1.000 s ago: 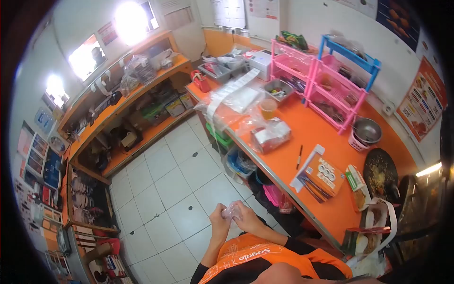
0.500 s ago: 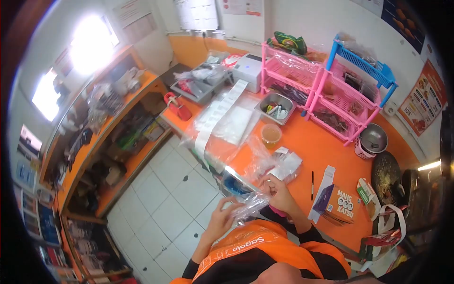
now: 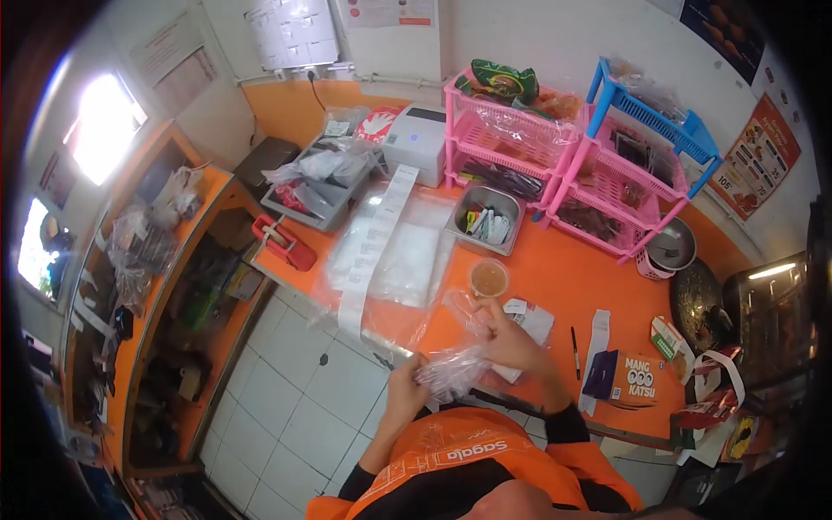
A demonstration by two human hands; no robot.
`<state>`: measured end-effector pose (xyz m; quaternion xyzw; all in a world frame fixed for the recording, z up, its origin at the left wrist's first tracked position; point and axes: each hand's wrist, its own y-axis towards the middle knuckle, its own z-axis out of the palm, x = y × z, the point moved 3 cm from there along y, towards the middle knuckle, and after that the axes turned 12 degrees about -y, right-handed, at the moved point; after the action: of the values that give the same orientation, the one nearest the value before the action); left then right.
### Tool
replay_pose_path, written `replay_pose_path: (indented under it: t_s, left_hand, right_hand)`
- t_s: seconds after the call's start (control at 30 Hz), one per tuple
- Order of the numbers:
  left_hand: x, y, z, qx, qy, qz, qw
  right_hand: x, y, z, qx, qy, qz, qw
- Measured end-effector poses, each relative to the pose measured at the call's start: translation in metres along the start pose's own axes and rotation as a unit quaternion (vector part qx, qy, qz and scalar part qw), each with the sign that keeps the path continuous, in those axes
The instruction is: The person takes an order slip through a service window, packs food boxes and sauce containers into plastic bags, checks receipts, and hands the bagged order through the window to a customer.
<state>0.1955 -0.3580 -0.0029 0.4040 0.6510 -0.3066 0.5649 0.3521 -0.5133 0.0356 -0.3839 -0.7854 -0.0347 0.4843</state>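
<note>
1 clear plastic bag (image 3: 455, 373), bunched, bottom centre, between both hands. Left hand (image 3: 407, 386): fingers curled shut on the bag's left end. Right hand (image 3: 513, 345): at the bag's right side, touching it, index finger extended; can't tell if it's pinching. Just above on the orange tabletop (image 3: 563, 290): 1 lidded cup (image 3: 489, 277). Right of centre: 1 pen (image 3: 575, 353). Upper centre: 1 metal pan (image 3: 487, 217), 1 printer (image 3: 418, 139). Upper right: 2 basket racks (image 3: 511, 143).
</note>
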Motion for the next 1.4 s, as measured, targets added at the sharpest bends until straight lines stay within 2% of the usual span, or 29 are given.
replay_pose_path:
  t_s: [0.03, 0.1, 0.13, 0.17, 0.2, 0.33, 0.4, 0.43, 0.5, 0.53, 0.6, 0.63, 0.67, 0.7, 0.73, 0.8, 0.83, 0.87, 0.9, 0.93, 0.97, 1.0, 1.03, 1.1, 1.23, 1.3, 1.33, 1.4]
  left_hand:
    - [0.015, 0.005, -0.008, 0.012, -0.062, -0.013, 0.998]
    - [0.062, 0.016, -0.037, 0.021, -0.031, -0.031, 0.999]
    - [0.078, 0.022, -0.048, 0.003, -0.068, -0.044, 0.997]
    - [0.093, 0.027, -0.058, -0.015, -0.105, -0.061, 0.992]
    - [0.097, 0.034, -0.063, 0.015, -0.091, -0.075, 0.993]
    - [0.103, 0.067, -0.049, 0.033, -0.074, -0.041, 0.996]
    - [0.107, 0.078, -0.034, 0.043, -0.111, -0.025, 0.993]
    - [0.109, 0.083, -0.03, 0.044, -0.112, -0.029, 0.992]
    - [0.112, 0.095, -0.022, 0.065, -0.078, -0.024, 0.995]
    - [0.114, 0.1, -0.019, 0.064, -0.081, -0.025, 0.994]
    - [0.12, 0.104, -0.015, 0.059, -0.091, -0.048, 0.993]
    - [0.111, 0.106, -0.015, 0.062, -0.09, -0.053, 0.993]
    - [0.101, 0.107, -0.016, 0.07, -0.176, -0.161, 0.969]
    - [0.101, 0.105, -0.014, 0.077, -0.216, -0.216, 0.949]
    - [0.1, 0.103, -0.012, 0.079, -0.253, -0.27, 0.926]
    - [0.118, 0.102, -0.008, 0.077, -0.301, -0.264, 0.913]
    - [0.131, 0.102, -0.008, 0.077, -0.316, -0.262, 0.909]
    - [0.158, 0.105, -0.006, 0.154, -0.238, -0.203, 0.937]
    - [0.155, 0.104, -0.007, 0.194, -0.196, -0.173, 0.946]
    - [0.15, 0.104, -0.008, 0.231, -0.156, -0.139, 0.95]
    - [0.11, 0.099, -0.017, 0.188, -0.285, -0.22, 0.914]
    - [0.09, 0.094, -0.021, 0.14, -0.406, -0.298, 0.853]
    - [0.093, 0.092, -0.02, 0.144, -0.404, -0.301, 0.852]
    - [0.102, 0.085, -0.019, 0.135, -0.403, -0.298, 0.855]
    - [0.095, 0.075, -0.015, 0.149, -0.467, -0.274, 0.828]
    - [0.108, 0.068, -0.014, 0.156, -0.467, -0.332, 0.804]
    - [0.113, 0.068, -0.016, 0.16, -0.466, -0.335, 0.803]
    - [0.127, 0.067, -0.025, 0.159, -0.368, -0.434, 0.807]
  right_hand:
    - [-0.006, 0.008, -0.02, -0.004, 0.0, 0.004, 1.0]
    - [-0.01, 0.026, -0.044, 0.031, -0.084, -0.215, 0.972]
    - [-0.015, 0.04, -0.044, 0.028, -0.087, -0.212, 0.973]
    - [-0.029, 0.058, -0.046, -0.05, -0.194, -0.102, 0.974]
    - [-0.043, 0.073, -0.046, -0.125, -0.296, 0.012, 0.947]
    - [-0.054, 0.113, -0.027, -0.17, -0.298, -0.044, 0.938]
    - [-0.04, 0.117, -0.028, -0.121, -0.317, 0.039, 0.94]
    - [-0.039, 0.116, -0.032, -0.119, -0.317, 0.043, 0.94]
    - [-0.041, 0.109, -0.046, -0.097, -0.221, 0.024, 0.97]
    - [-0.039, 0.102, -0.054, -0.096, -0.223, 0.025, 0.97]
    - [-0.021, 0.081, -0.065, -0.137, -0.103, -0.102, 0.98]
    - [-0.009, 0.069, -0.063, -0.136, -0.101, -0.096, 0.981]
    - [0.004, 0.057, -0.058, -0.115, 0.111, -0.089, 0.983]
    - [0.01, 0.051, -0.05, -0.093, 0.318, -0.079, 0.94]
    - [0.004, 0.051, -0.035, -0.096, 0.321, -0.075, 0.939]
    - [-0.007, 0.054, -0.003, -0.097, 0.306, -0.138, 0.937]
    - [0.006, 0.05, 0.004, -0.1, 0.308, -0.137, 0.936]
    - [0.026, 0.044, 0.011, -0.057, 0.302, -0.098, 0.947]
    - [0.04, 0.043, 0.02, -0.012, 0.294, -0.059, 0.954]
    - [0.047, 0.044, 0.028, -0.015, 0.294, -0.058, 0.954]
    - [0.055, 0.045, 0.031, -0.108, 0.08, -0.099, 0.986]
    - [0.064, 0.044, 0.035, -0.195, -0.14, -0.131, 0.962]
    - [0.067, 0.046, 0.042, -0.198, -0.138, -0.126, 0.962]
    - [0.071, 0.05, 0.052, -0.213, -0.286, -0.065, 0.932]
    - [0.066, 0.068, 0.074, -0.183, -0.296, -0.014, 0.937]
    - [0.048, 0.081, 0.095, -0.161, -0.404, -0.005, 0.901]
    - [0.045, 0.081, 0.094, -0.162, -0.402, 0.0, 0.901]
    - [0.044, 0.082, 0.091, -0.18, -0.357, -0.03, 0.916]
